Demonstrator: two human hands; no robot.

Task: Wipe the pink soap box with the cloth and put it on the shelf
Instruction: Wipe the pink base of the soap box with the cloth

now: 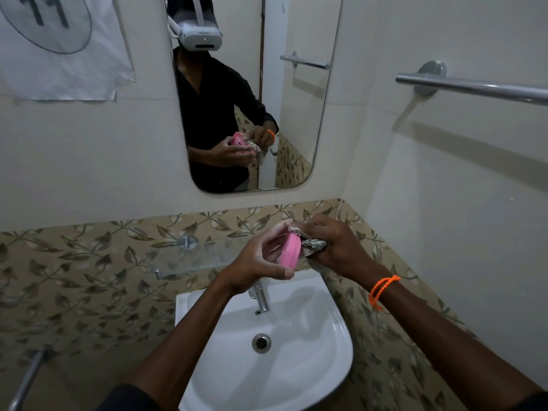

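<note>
A pink soap box [290, 250] is being held on edge above a white sink [326, 360], the left hand [261, 259] gripping it. The right hand [335, 247] is clutching a crumpled cloth [314, 246] and pressing it against the box's right side. Wiping appears underway; placing it on the glass shelf [189, 258], just left against the far wall, is not yet done.

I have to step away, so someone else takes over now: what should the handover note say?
Left hand: holds the pink soap box on edge, above the sink.
Right hand: presses the bunched cloth against the box's side.
Done: box and cloth picked up, wiping under way.
Left: finish wiping, then set the box on the glass shelf on the wall behind the tap.
</note>
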